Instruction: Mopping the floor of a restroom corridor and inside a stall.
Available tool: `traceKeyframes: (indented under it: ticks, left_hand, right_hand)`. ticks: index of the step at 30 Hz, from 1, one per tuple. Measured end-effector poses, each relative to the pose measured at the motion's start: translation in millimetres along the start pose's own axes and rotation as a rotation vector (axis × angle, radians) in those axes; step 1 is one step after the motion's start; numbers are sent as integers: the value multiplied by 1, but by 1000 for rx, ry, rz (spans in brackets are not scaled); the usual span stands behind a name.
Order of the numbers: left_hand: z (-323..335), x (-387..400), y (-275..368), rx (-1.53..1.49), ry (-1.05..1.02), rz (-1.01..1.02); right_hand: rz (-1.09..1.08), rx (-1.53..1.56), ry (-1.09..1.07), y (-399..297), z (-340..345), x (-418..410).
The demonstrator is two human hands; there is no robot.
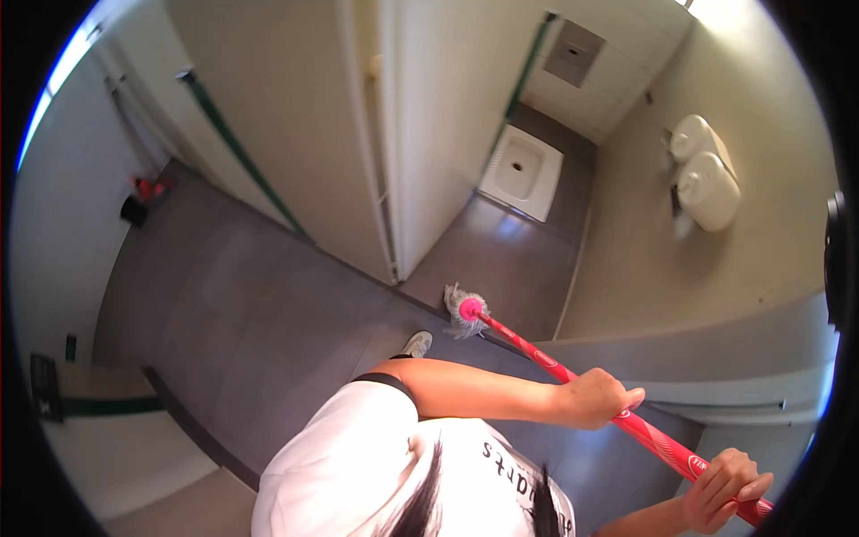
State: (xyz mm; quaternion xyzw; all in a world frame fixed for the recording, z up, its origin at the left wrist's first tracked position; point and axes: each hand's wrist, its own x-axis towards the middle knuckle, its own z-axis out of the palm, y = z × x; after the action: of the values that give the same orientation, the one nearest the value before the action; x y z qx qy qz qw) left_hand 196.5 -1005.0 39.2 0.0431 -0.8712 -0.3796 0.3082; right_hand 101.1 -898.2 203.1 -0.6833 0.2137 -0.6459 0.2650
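A red-handled string mop [530,351] slants across the view from the stall doorway to the lower right. My left hand [596,399] is wrapped around its pole partway along. Farther up, near the pole's end, my right hand [727,489] grips it too. The grey-white mop head [463,314], with a pink hub, rests on the dark tiled floor at the stall's threshold. Part of the pole lies hidden under my fingers. A light shoe [417,344] stands on the floor just below the mop strands.
A white squat toilet [522,172] is set in the stall floor. Two white dispensers [709,191] hang on the right wall. The stall's pale partition [436,121] stands left of the toilet. A red and black object [139,201] sits in the far left corner.
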Motion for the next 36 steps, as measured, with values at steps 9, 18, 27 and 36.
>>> traceKeyframes:
  ticks: [9, 18, 27, 36]
  left_hand:
    - [-104, -113, 24, 231, 283, -152]
    - [-262, -297, 25, 297, 631, -284]
    - [-443, -480, -21, 475, 820, -826]
    - [-566, -493, -108, 671, 828, -731]
  right_hand:
    - [-76, 471, -182, 58, 106, 63]
    - [-113, 589, 27, 147, 276, 121]
    - [-140, 318, 196, 181, 421, 185]
    - [-215, 345, 22, 213, 501, 225]
